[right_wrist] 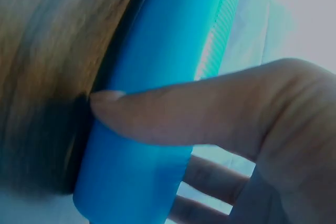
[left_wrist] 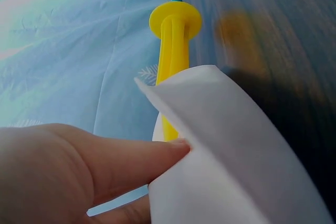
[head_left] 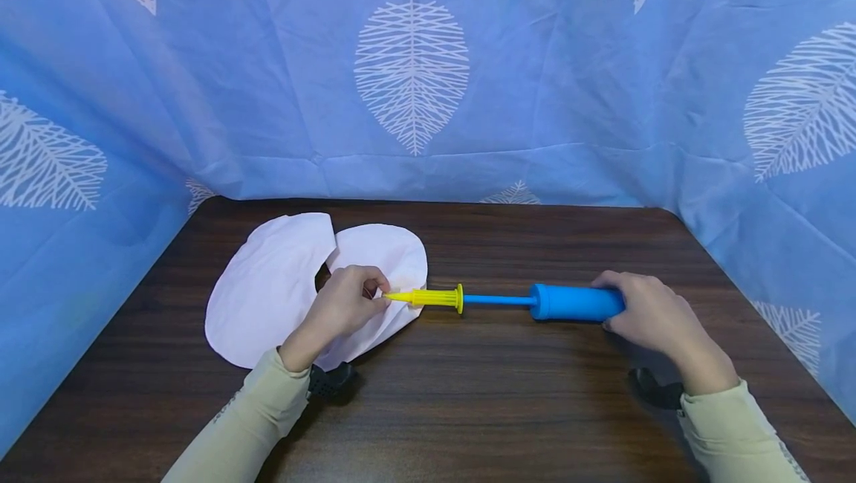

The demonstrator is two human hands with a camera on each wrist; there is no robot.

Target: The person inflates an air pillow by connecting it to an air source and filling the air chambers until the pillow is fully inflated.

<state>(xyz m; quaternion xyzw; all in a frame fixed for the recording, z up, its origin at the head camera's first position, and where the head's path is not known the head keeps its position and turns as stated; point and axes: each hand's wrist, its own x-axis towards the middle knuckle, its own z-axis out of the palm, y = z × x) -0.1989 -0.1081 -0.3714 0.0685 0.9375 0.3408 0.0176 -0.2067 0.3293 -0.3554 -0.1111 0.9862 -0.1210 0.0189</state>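
Note:
A hand air pump lies level across the middle of the head view, its blue barrel (head_left: pixel 575 303) to the right and its thin blue rod (head_left: pixel 497 300) drawn out toward a ribbed yellow nozzle (head_left: pixel 433 297). My right hand (head_left: pixel 652 313) grips the barrel's far end, the thumb (right_wrist: pixel 152 111) laid across it in the right wrist view. On the left spreads a limp white inflatable ring (head_left: pixel 257 301) with a gap in its middle. My left hand (head_left: pixel 344 301) pinches the ring where the nozzle's tip meets it; the white material (left_wrist: pixel 220 129) partly covers the tip in the left wrist view.
Everything rests on or over a dark wooden table (head_left: pixel 468 409). Blue cloth (head_left: pixel 535 59) with white leaf prints hangs behind it and along both sides. A black wrist camera (head_left: pixel 331 379) sits beneath the left forearm, another black device (head_left: pixel 654 389) by the right cuff.

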